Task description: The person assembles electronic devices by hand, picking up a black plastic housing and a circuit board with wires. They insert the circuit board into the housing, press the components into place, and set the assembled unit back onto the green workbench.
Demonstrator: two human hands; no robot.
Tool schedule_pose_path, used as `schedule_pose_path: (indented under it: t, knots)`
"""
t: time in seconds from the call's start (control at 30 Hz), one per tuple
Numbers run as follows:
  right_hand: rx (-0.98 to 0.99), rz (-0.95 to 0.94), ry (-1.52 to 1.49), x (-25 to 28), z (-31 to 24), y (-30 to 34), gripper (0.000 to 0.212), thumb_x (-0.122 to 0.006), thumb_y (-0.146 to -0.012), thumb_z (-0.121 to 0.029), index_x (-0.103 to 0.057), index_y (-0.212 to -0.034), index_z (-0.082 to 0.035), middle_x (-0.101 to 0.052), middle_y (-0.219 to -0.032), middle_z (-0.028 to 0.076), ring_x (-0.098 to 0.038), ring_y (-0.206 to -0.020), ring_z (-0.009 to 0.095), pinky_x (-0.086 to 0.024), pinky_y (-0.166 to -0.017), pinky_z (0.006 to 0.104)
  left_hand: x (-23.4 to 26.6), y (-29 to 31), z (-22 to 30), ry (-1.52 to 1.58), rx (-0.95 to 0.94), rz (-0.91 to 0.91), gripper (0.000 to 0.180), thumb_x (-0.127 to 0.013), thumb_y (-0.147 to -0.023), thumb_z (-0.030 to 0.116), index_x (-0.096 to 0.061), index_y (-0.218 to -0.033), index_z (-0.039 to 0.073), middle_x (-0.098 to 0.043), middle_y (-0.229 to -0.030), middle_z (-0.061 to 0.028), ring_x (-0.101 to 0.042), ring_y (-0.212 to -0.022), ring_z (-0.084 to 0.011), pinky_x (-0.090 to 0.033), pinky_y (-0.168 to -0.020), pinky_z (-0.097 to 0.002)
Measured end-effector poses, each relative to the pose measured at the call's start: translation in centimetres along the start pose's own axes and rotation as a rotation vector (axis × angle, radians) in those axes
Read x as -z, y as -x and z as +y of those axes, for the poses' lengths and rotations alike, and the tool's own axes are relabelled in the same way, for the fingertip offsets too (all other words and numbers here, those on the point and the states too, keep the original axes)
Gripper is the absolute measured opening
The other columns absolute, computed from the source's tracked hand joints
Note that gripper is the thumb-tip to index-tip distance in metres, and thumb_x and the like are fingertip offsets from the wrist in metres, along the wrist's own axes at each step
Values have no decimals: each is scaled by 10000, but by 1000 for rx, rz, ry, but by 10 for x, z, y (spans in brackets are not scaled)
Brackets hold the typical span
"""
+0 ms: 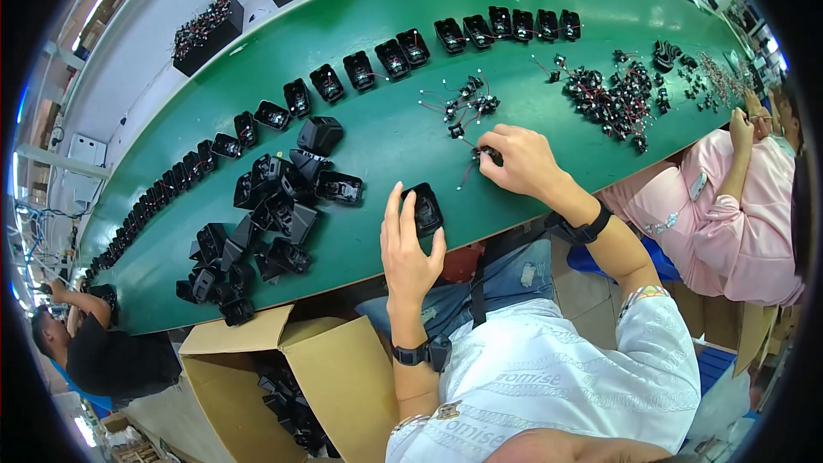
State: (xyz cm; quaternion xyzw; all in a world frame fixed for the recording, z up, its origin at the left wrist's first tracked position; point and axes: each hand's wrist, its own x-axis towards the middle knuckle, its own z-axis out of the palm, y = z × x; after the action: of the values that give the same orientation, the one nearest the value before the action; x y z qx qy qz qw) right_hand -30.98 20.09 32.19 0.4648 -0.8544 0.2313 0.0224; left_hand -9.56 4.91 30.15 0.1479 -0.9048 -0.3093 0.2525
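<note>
My white short-sleeved shirt (549, 377) with pale woven lettering, blue jeans (506, 279) with worn patches, black strapped device on my left wrist (422, 353), black wristband on my right wrist (585, 230), bare forearms.

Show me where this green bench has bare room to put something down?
Bare green table lies between the heap of black housings and the small wired parts, and between those and the bigger wired pile. The near edge left of the left hand is also free. The back row of housings is crowded.

Open cardboard box (343, 369) below the green table (549, 26).
</note>
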Motion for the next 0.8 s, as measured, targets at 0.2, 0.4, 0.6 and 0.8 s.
schedule_pose_path:
  t: [0.2,0.4,0.6,0.8]
  knots:
    - [101,148,-139,-3,11,3,154,-691,-926,-126,-729,-1055,-50,-701,-912,119,-702,-766,293,-567,-699,395,-19,-3,5,11,-14,27,679,-822,-790,145,-559,-1396,-10,-493,-1522,-200,-570,-1291,-391,-481,-1003,-455]
    - [-256,160,-1023,3,12,19,125,-660,-980,-8,-645,-1104,2,-732,-1051,110,-710,-959,147,-564,-774,277,-28,-2,3,112,12,151,817,-891,-736,177,-520,-1449,31,-604,-1409,-146,-572,-1275,-350,-475,-1023,-428]
    - [-158,85,-1067,9,-39,37,101,-715,-894,87,-702,-964,16,-715,-1085,111,-697,-985,137,-559,-779,255,-24,-11,6,9,-3,6,925,-940,-653,229,-519,-1458,52,-644,-1329,-140,-589,-1214,-335,-447,-999,-435]
    - [125,92,-705,9,-58,43,150,-761,-795,80,-746,-920,-2,-753,-1047,129,-728,-869,191,-584,-755,319,-17,-6,8,197,-43,131,871,-908,-667,154,-518,-1437,32,-643,-1316,-162,-606,-1213,-349,-504,-983,-436]
